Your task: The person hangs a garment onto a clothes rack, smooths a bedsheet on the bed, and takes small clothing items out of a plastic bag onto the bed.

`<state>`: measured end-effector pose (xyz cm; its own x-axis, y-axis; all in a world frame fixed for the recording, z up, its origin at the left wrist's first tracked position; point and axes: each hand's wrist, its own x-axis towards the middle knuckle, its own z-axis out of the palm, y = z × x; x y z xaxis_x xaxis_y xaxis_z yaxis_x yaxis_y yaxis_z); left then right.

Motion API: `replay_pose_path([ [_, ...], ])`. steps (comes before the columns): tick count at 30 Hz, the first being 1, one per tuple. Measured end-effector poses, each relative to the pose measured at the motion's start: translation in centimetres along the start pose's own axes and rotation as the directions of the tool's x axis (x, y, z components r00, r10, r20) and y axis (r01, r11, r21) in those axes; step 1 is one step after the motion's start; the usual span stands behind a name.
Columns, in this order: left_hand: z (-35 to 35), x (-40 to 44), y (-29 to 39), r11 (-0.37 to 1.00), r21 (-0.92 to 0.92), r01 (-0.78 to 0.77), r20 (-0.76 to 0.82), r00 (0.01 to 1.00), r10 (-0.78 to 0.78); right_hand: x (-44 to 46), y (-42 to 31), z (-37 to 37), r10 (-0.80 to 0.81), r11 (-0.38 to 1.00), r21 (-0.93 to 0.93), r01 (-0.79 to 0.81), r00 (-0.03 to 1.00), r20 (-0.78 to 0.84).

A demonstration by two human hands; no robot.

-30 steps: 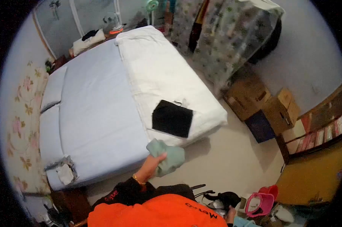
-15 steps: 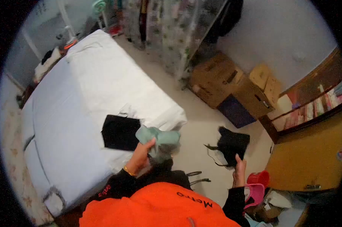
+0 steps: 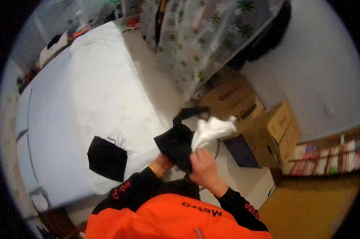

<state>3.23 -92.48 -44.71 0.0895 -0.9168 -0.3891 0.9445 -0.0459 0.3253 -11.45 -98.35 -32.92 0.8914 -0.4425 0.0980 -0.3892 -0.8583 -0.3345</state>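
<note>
My left hand (image 3: 163,162) holds a black cloth item (image 3: 175,144) from below, its fingers mostly hidden behind the fabric. A dark strap-like part (image 3: 188,113) loops up from the black cloth. My right hand (image 3: 205,167) is closed on the edge where the black cloth meets a crumpled white cloth (image 3: 211,131). The white cloth flares up and to the right, blurred by motion; whether the two are one piece I cannot tell. To the left, a folded black cloth (image 3: 107,159) lies on the bed, with a sheer whitish fabric (image 3: 117,137) beside it.
A bed (image 3: 104,79) with a white sheet fills the left. Cardboard boxes (image 3: 231,93) stand against the wall, a dark blue panel (image 3: 240,151) below them. A patterned curtain (image 3: 196,44) hangs behind. At right is a shelf of books (image 3: 331,159) by a yellow-brown surface (image 3: 307,207).
My right hand has come left and up to meet my left hand, bringing the black cloth item. The grey-green cloth that was in my left hand is no longer visible; white cloth now shows.
</note>
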Motion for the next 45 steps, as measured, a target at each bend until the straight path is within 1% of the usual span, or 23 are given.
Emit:
replay_pose_path([
  [4,1.0,5.1,0.3,0.980,-0.084,-0.179,-0.115,0.979,0.169,3.5,4.8,-0.1,-0.280,0.947,0.163,0.277,0.960,-0.007],
  [8,2.9,9.5,0.4,0.936,-0.077,-0.342,-0.201,0.925,0.321,6.9,11.6,0.0,-0.283,0.917,0.304,0.257,0.958,0.043],
  [11,4.9,11.7,0.3,0.935,-0.001,-0.355,-0.285,0.896,0.340,12.3,16.1,-2.0,0.109,0.788,0.613,-0.066,0.994,-0.033],
  [12,5.8,12.4,0.8,0.939,0.069,-0.336,-0.317,0.885,0.340,14.8,17.1,-2.7,0.214,0.735,0.651,-0.188,0.976,0.039],
  [13,3.0,12.3,-0.6,0.954,0.086,-0.288,-0.307,0.903,0.301,15.0,17.3,-0.8,0.202,0.778,0.613,-0.137,0.979,-0.037],
  [15,-2.4,14.7,-2.0,0.957,0.093,-0.275,-0.322,0.901,0.290,18.7,18.1,0.0,0.145,0.814,0.577,-0.064,0.985,-0.095],
  [16,-6.5,16.8,-3.3,0.831,0.398,-0.389,-0.223,0.838,0.499,20.0,17.9,0.6,-0.066,0.924,0.373,0.082,0.996,-0.056],
  [17,-6.4,17.4,-2.4,0.729,0.532,-0.430,-0.158,0.796,0.585,20.9,17.6,1.5,-0.257,0.955,0.160,0.250,0.966,0.029],
  [18,-6.3,18.0,-1.6,0.605,0.649,-0.461,-0.090,0.743,0.663,21.7,17.4,3.7,-0.397,0.902,0.156,0.403,0.915,-0.068],
  [19,-1.6,17.2,1.4,0.838,0.218,-0.500,-0.284,0.789,0.545,22.9,16.0,3.4,-0.488,0.870,0.104,0.481,0.871,0.052],
  [20,1.8,17.0,4.2,0.836,-0.278,-0.473,-0.373,0.855,0.360,24.5,14.6,2.5,-0.562,0.825,0.052,0.563,0.808,0.174],
  [22,2.0,17.4,8.5,0.645,-0.587,-0.488,-0.126,0.843,0.523,28.0,13.5,3.0,-0.650,0.760,0.050,0.648,0.758,0.049],
  [25,1.1,20.6,16.3,0.538,-0.723,-0.434,-0.148,0.858,0.492,36.5,14.1,4.3,-0.614,0.778,0.109,0.618,0.786,-0.076],
  [27,1.5,21.8,20.5,0.811,-0.244,-0.531,-0.004,0.837,0.547,41.5,13.9,3.8,-0.522,0.827,0.217,0.518,0.852,-0.046],
  [30,3.8,23.6,27.5,0.770,-0.414,-0.486,-0.044,0.856,0.516,48.6,12.2,3.0,-0.595,0.790,0.205,0.578,0.803,0.026],
  [31,4.9,24.5,29.7,0.732,-0.360,-0.578,-0.211,0.815,0.540,50.5,11.8,3.1,-0.660,0.742,0.198,0.641,0.750,0.041],
  [32,4.3,25.4,31.4,0.726,-0.355,-0.589,-0.219,0.808,0.548,52.2,11.1,3.1,-0.668,0.733,0.205,0.648,0.743,0.039],
  [34,2.0,26.8,34.0,0.694,-0.342,-0.634,-0.374,0.769,0.518,54.7,9.4,3.3,-0.689,0.708,0.391,0.588,0.698,0.197],
  [35,1.3,27.1,35.3,0.655,-0.262,-0.709,-0.479,0.685,0.549,56.0,9.7,6.1,-0.717,0.651,0.499,0.572,0.679,0.157],
  [38,-6.0,27.6,38.2,0.576,-0.153,-0.803,-0.404,0.583,0.705,60.7,8.6,7.6,-0.803,0.548,0.593,0.590,0.570,0.174],
  [40,-2.6,25.8,44.6,0.483,-0.019,-0.876,-0.672,0.368,0.642,64.9,7.4,5.3,-0.784,0.604,0.599,0.526,0.526,0.329],
  [44,-8.8,23.1,51.1,0.281,0.027,-0.959,-0.730,0.173,0.661,75.4,11.5,7.7,-0.824,0.562,0.586,0.584,0.459,0.333],
  [45,-9.9,22.9,52.1,0.203,0.023,-0.979,-0.750,0.117,0.651,78.6,13.4,8.6,-0.766,0.643,0.541,0.542,0.465,0.444],
])
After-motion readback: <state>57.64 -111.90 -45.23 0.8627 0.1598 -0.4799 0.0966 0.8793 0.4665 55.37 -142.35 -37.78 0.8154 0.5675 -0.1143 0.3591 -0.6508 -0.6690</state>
